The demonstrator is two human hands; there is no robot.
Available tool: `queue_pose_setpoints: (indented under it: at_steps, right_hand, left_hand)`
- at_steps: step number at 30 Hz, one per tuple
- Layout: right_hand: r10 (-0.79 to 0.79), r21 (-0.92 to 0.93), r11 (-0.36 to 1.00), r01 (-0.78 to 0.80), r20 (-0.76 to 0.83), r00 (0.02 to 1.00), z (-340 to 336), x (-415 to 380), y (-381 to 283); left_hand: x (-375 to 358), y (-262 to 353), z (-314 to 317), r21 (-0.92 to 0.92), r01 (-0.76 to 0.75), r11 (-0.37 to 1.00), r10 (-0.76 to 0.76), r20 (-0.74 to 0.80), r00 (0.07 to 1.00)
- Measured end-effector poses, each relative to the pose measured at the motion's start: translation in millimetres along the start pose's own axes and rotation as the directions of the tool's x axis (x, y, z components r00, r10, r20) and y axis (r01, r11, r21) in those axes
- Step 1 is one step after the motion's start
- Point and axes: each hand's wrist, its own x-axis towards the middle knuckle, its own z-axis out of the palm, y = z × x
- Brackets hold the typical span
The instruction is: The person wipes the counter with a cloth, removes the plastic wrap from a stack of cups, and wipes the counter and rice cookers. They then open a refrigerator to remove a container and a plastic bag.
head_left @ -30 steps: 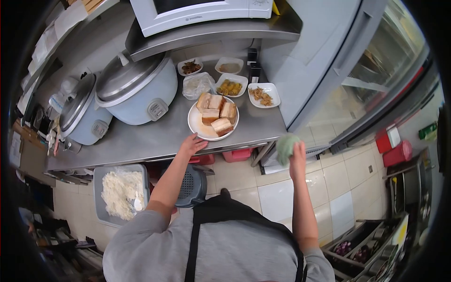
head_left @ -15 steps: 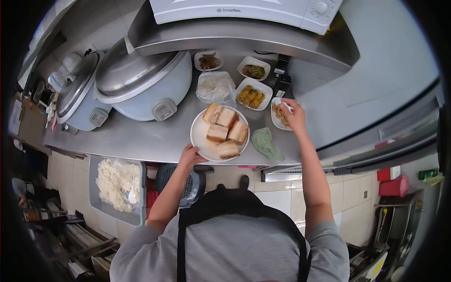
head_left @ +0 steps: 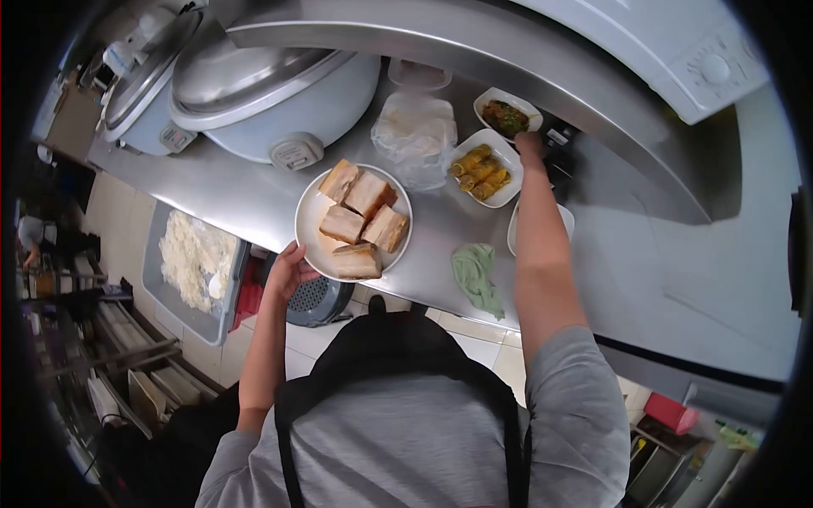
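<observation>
Head view: I see left hand (head_left: 290, 271) touching plate (head_left: 314, 241) at counter's (head_left: 432, 262) front edge; right hand (head_left: 529, 144) at dish (head_left: 519, 103); can't tell either grip.

Grey short-sleeved shirt (head_left: 398, 440), black apron (head_left: 398, 343)

Left hand (head_left: 290, 269) at plate (head_left: 311, 227), right hand (head_left: 530, 146) at bowl (head_left: 497, 93)

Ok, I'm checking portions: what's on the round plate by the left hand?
Five thick chunks, apparently layered meat, sit on the round plate. The plate's surface beneath them is covered, so anything there can't be seen.
</observation>
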Motion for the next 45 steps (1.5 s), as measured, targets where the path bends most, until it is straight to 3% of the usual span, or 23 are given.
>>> queue_pose_setpoints:
  at_steps: [2, 3, 4, 6, 7, 9, 11, 13, 14, 17, 22, 28, 31, 32, 34, 35, 37, 38, 40, 41, 43, 45]
  right_hand:
    - [0.147, 0.198, 0.972, -0.128, -0.089, 0.985, 19.0, 27.9, 8.3]
    - [-0.042, -0.007, 0.999, 0.041, -0.087, 0.995, 25.4, 42.6, 9.8]
    - [-0.05, -0.021, 0.999, 0.049, -0.066, 0.997, 35.2, 57.1, 11.2]
    - [-0.009, 0.459, 0.886, -0.061, 0.149, 0.989, 51.5, 71.9, 0.2]
    - [-0.007, 0.45, 0.891, -0.064, 0.156, 0.988, 58.0, 80.0, -7.5]
    - [-0.226, 0.318, 0.919, 0.232, -0.056, 0.973, 63.4, 77.6, -27.7]
    - [-0.418, -0.199, 0.896, 0.398, -0.073, 0.905, 7.2, 41.9, -54.8]
    - [-0.683, -0.493, 0.7, 0.517, -0.247, 0.688, -47.0, 33.5, -46.5]
    - [-0.709, -0.546, 0.677, 0.493, -0.305, 0.636, -67.8, 40.4, -33.9]
    - [-0.634, -0.596, 0.728, 0.338, -0.397, 0.664, -112.6, 77.9, 17.5]
    - [-0.497, -0.563, 0.795, 0.226, -0.391, 0.775, -132.9, 108.0, 80.1]
    - [-0.494, -0.526, 0.81, 0.258, -0.378, 0.783, -136.0, 108.6, 98.6]
    - [-0.58, -0.47, 0.788, 0.398, -0.348, 0.737, -135.1, 89.7, 111.6]
    - [-0.603, -0.417, 0.78, 0.467, -0.298, 0.74, -135.8, 68.9, 113.8]
    - [-0.556, -0.183, 0.822, 0.539, -0.056, 0.829, -155.8, -56.3, 52.4]
    - [-0.553, -0.185, 0.824, 0.535, -0.056, 0.831, -145.2, -70.2, 45.6]
    - [-0.472, -0.135, 0.86, 0.491, 0.15, 0.869, -129.8, -82.2, 45.2]
    - [-0.472, -0.137, 0.86, 0.491, 0.15, 0.869, -128.4, -75.2, 47.7]
    - [-0.552, -0.014, 0.825, 0.565, 0.195, 0.811, -123.9, -45.5, 42.5]
    - [-0.592, -0.039, 0.796, 0.604, 0.154, 0.791, -124.3, -34.4, 33.8]
    - [-0.692, -0.229, 0.713, 0.662, -0.082, 0.717, -94.8, 45.3, 61.5]
    - [-0.669, -0.411, 0.72, 0.56, -0.195, 0.717, -97.9, 84.2, 54.3]
  left_hand:
    - [-0.8, -0.5, 2.9, -0.037, -0.007, 0.999, 0.006, -0.032, 0.999]
    - [-0.5, 0.3, 1.8, -0.022, 0.008, 1.0, -0.008, -0.037, 0.999]
    - [-3.1, -3.1, 7.7, -0.027, -0.002, 1.0, 0.0, -0.063, 0.998]
    - [-1.9, -2.1, 4.9, -0.032, -0.015, 0.999, 0.014, -0.035, 0.999]
    - [-3.0, -3.3, 6.4, -0.038, -0.007, 0.999, 0.005, -0.037, 0.999]
    - [-3.4, -1.8, 8.4, -0.075, -0.017, 0.997, 0.013, -0.05, 0.999]
    - [-3.2, -6.8, 8.2, -0.082, -0.018, 0.996, 0.014, -0.05, 0.999]
    - [-0.8, -6.9, 4.1, -0.09, -0.019, 0.996, 0.015, -0.039, 0.999]
    - [-0.9, -6.9, 3.9, -0.096, -0.026, 0.995, 0.022, -0.042, 0.999]
    - [-0.4, -9.4, 1.2, -0.113, -0.038, 0.993, 0.034, -0.041, 0.999]
    - [1.2, -9.0, 7.3, -0.139, -0.056, 0.989, 0.048, -0.061, 0.997]
    - [-0.3, -9.8, 7.5, -0.125, -0.064, 0.99, 0.062, -0.022, 0.998]
    - [-1.3, -9.2, 10.4, -0.137, -0.06, 0.989, 0.057, -0.03, 0.998]
    - [-1.3, -9.0, 11.0, -0.141, -0.066, 0.988, 0.06, -0.044, 0.997]
    - [-0.7, -11.2, 9.0, -0.145, -0.07, 0.987, 0.062, -0.058, 0.996]
    - [0.8, -13.6, 4.3, -0.138, -0.066, 0.988, 0.059, -0.051, 0.997]
    - [1.6, -13.3, 4.2, -0.131, -0.061, 0.99, 0.055, -0.044, 0.997]
    - [-0.2, -10.4, 7.1, -0.119, -0.061, 0.991, 0.055, -0.052, 0.997]
    - [-1.0, -11.9, 7.5, -0.113, -0.064, 0.992, 0.057, -0.065, 0.996]
    - [0.5, -13.9, 3.9, -0.111, -0.061, 0.992, 0.055, -0.051, 0.997]
    - [1.5, -12.4, 2.5, -0.106, -0.067, 0.992, 0.062, -0.043, 0.997]
    - [-0.5, -10.6, 6.9, -0.093, -0.058, 0.994, 0.052, -0.063, 0.997]
